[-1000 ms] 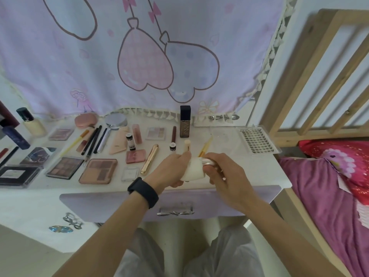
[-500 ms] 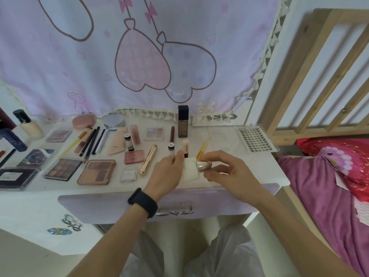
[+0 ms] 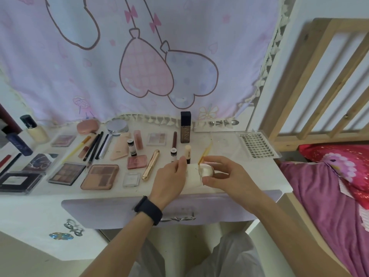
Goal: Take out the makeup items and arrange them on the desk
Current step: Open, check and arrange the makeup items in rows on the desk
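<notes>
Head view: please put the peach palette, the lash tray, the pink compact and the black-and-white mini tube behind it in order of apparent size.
1. Peach palette and lash tray: these look about alike, so I do not rank them.
2. Pink compact.
3. Black-and-white mini tube, the smallest.

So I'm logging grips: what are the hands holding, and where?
A cream-white container: the left hand grips its body, the right hand pinches its rounded gold-rimmed end.

Foundation bottle (image 3: 185, 126) behind gold tube (image 3: 150, 164) on desk (image 3: 229, 142)
</notes>
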The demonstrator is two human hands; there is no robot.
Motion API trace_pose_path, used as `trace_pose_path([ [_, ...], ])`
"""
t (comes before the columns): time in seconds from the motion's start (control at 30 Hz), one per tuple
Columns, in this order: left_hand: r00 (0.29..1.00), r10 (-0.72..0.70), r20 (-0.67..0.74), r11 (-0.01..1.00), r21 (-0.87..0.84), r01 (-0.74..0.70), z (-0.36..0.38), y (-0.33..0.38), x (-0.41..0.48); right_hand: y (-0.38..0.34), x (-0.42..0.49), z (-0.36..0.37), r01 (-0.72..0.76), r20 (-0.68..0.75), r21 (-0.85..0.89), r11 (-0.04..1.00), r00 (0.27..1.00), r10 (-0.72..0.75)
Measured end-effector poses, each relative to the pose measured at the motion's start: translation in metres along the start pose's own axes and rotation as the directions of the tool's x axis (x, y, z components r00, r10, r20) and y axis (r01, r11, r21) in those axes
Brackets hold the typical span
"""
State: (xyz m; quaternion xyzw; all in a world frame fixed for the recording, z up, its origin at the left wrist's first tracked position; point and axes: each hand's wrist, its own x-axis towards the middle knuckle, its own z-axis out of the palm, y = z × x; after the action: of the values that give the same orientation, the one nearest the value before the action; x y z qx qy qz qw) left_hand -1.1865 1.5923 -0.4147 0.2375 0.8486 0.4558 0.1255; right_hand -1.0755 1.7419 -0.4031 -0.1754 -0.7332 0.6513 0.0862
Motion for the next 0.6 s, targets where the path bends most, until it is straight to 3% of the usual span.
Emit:
trace_pose_path([
  [0.2, 1.000, -0.013, 0.022, 1.000, -0.016, 0.013, -0.002, 0.000, -0.001, 0.003, 0.003, -0.002, 0.117, 0.038, -0.121, 0.986, 0.993, -0.113],
  [0.33, 0.981, -0.157, 0.117, 0.973, -0.151, 0.173, -0.005, -0.002, 0.002, 0.003, 0.002, -0.001, 0.243, 0.026, -0.240, 0.940, 0.969, -0.244],
  [0.4, 0.948, -0.255, 0.190, 0.937, -0.195, 0.291, -0.007, -0.002, 0.005, 0.004, 0.001, -0.001, 0.344, 0.033, -0.371, 0.863, 0.933, -0.358],
  [0.5, 0.878, -0.364, 0.310, 0.838, -0.303, 0.454, -0.011, -0.004, 0.007, 0.010, 0.002, -0.004, 0.497, 0.095, -0.589, 0.638, 0.826, -0.556],
  [0.53, 0.867, -0.368, 0.335, 0.812, -0.338, 0.476, -0.012, -0.006, 0.008, 0.011, 0.001, -0.004, 0.504, 0.088, -0.597, 0.623, 0.814, -0.574],
  [0.6, 0.865, -0.343, 0.365, 0.779, -0.405, 0.479, -0.014, -0.010, 0.007, 0.010, -0.002, -0.004, 0.478, 0.018, -0.533, 0.698, 0.832, -0.555],
])
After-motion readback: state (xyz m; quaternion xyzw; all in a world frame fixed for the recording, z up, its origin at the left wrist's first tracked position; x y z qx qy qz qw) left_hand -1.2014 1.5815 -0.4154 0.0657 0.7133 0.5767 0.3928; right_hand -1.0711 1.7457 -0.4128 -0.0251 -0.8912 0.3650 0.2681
